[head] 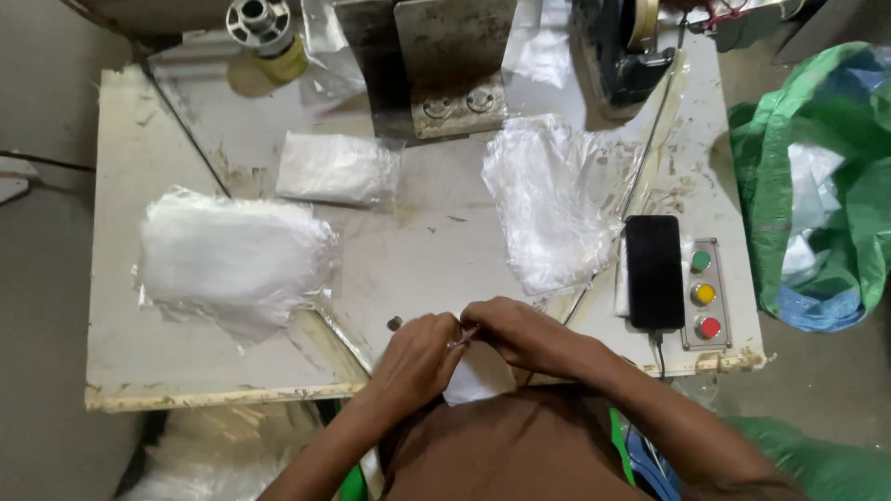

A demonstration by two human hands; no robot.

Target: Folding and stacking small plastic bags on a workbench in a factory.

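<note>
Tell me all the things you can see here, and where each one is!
table: one, off-white and scuffed, fills the middle
stacks of clear plastic bags: three; a big one on the left, a small one at upper middle, one to the right of centre
phone: one, black, face up on the right side
button panel: one, with green, yellow and red buttons, beside the phone
metal machine block: one, grey, at the top edge
spool: one, metal and yellow, top left
sack: one, green, on the floor to the right
small white bag: one, at the near table edge, held by both hands
left hand and right hand: pinching the small white bag together
</note>
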